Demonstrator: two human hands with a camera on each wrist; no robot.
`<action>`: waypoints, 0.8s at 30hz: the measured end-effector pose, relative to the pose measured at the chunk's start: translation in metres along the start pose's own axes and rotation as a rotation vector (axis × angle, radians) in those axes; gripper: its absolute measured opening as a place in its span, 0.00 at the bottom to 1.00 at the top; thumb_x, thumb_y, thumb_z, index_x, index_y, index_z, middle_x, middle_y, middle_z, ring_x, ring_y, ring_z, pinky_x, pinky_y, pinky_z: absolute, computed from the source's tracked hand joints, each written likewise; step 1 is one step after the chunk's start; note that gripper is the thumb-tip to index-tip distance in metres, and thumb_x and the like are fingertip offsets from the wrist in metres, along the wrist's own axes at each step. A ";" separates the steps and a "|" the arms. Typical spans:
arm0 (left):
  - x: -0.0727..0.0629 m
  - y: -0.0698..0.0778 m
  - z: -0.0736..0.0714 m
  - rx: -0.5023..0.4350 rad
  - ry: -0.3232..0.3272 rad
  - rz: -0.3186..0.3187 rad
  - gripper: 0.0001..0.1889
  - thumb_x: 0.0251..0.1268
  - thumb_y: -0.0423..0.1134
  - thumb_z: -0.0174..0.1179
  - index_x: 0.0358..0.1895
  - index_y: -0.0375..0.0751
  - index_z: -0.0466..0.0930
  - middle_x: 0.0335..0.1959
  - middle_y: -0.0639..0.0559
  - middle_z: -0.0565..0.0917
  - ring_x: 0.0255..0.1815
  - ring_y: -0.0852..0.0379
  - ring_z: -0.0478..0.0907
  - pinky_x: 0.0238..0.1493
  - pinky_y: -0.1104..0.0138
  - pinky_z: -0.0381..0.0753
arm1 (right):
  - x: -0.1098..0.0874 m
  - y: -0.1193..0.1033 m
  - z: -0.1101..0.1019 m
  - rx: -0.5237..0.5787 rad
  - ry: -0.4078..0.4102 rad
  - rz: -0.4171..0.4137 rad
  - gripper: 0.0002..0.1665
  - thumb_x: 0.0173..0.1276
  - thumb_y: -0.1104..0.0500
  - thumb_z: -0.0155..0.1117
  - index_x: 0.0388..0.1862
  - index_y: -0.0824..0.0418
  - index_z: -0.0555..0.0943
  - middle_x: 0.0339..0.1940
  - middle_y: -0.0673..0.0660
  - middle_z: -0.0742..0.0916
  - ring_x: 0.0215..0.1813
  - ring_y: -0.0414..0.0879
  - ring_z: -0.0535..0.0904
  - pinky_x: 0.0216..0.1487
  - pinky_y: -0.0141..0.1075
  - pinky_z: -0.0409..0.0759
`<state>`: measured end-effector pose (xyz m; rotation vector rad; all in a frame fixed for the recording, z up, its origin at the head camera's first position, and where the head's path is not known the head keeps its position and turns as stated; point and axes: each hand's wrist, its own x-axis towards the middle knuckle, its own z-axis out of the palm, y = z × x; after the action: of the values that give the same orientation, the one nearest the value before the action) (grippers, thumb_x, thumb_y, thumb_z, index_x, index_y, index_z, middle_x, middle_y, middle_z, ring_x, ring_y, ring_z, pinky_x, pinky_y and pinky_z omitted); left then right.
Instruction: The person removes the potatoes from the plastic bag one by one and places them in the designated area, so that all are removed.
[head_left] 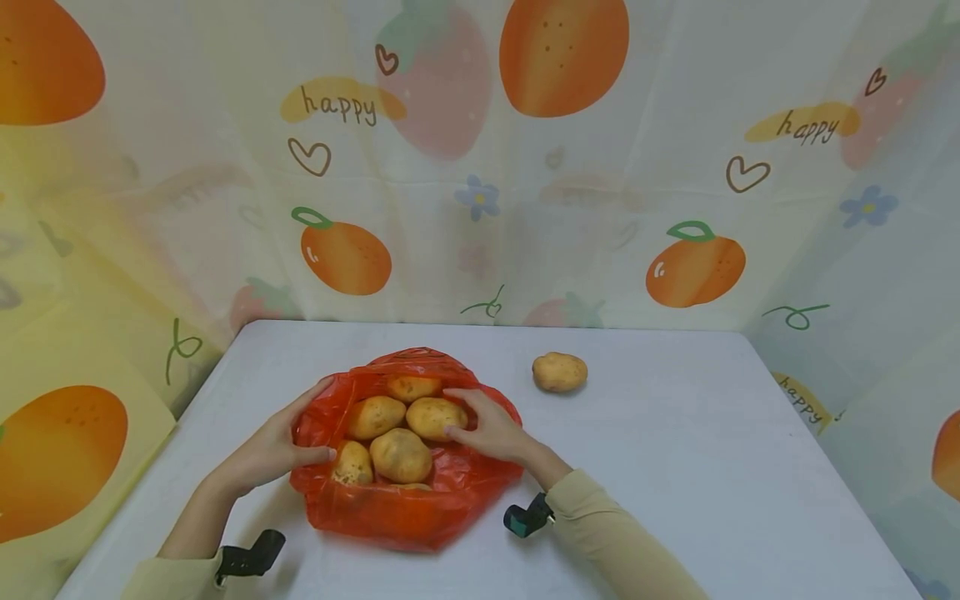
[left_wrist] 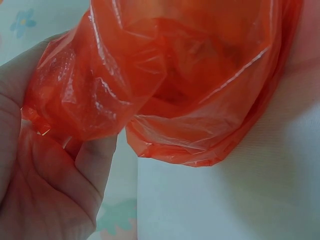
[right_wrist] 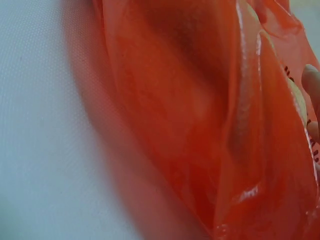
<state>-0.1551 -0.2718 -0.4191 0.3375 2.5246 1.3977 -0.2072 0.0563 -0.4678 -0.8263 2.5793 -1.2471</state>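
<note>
Gripping the red bag (head_left: 397,517) on the desk (head_left: 712,458) by its L side w/ L hand (head_left: 273,446), w/ R hand (head_left: 495,425) at a potato (head_left: 433,419) inside near the R rim, can't tell if pinching or just touching. Prob. best to keep the mouth wide & ease the thin film gently, to avoid tearing it or rolling other potatoes (head_left: 401,456) out. Mind the loose potato (head_left: 560,372) too, lying apart, beyond the bag to R.

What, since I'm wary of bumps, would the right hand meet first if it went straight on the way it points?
Most likely the rightmost potato in the open red bag. The right hand is right at its edge, though whether they touch is hard to judge.
</note>
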 end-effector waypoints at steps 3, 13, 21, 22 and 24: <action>0.000 0.000 0.001 -0.001 -0.004 -0.008 0.50 0.49 0.41 0.69 0.72 0.66 0.45 0.70 0.43 0.57 0.63 0.37 0.62 0.50 0.50 0.78 | 0.001 0.000 0.002 0.006 -0.003 0.007 0.35 0.63 0.48 0.62 0.67 0.53 0.64 0.65 0.52 0.71 0.65 0.45 0.65 0.67 0.43 0.64; -0.002 0.002 0.002 -0.008 -0.015 -0.014 0.50 0.48 0.42 0.69 0.72 0.66 0.44 0.71 0.42 0.55 0.64 0.37 0.61 0.50 0.51 0.78 | 0.002 0.000 0.006 -0.001 -0.001 0.016 0.36 0.62 0.46 0.62 0.67 0.53 0.64 0.64 0.53 0.71 0.63 0.46 0.67 0.66 0.43 0.65; -0.002 0.004 0.002 -0.003 -0.016 -0.008 0.51 0.48 0.42 0.69 0.72 0.64 0.44 0.71 0.41 0.55 0.64 0.37 0.61 0.50 0.52 0.78 | 0.004 0.000 0.010 -0.013 -0.005 0.044 0.37 0.62 0.44 0.61 0.67 0.51 0.63 0.64 0.52 0.72 0.63 0.45 0.67 0.65 0.43 0.66; -0.002 0.004 0.002 -0.001 -0.015 -0.010 0.51 0.48 0.42 0.69 0.72 0.64 0.44 0.71 0.41 0.55 0.64 0.37 0.61 0.50 0.51 0.78 | 0.005 0.000 0.010 -0.014 -0.006 0.045 0.37 0.62 0.43 0.61 0.68 0.52 0.63 0.64 0.52 0.72 0.63 0.45 0.67 0.65 0.43 0.66; -0.003 0.004 0.002 0.005 -0.015 -0.010 0.51 0.49 0.42 0.69 0.72 0.65 0.44 0.71 0.41 0.55 0.64 0.36 0.60 0.50 0.50 0.77 | 0.005 -0.001 0.010 -0.013 -0.009 0.051 0.38 0.62 0.43 0.61 0.68 0.52 0.62 0.64 0.52 0.71 0.63 0.44 0.67 0.65 0.42 0.66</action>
<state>-0.1517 -0.2691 -0.4167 0.3346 2.5152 1.3799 -0.2070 0.0459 -0.4729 -0.7623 2.5876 -1.2107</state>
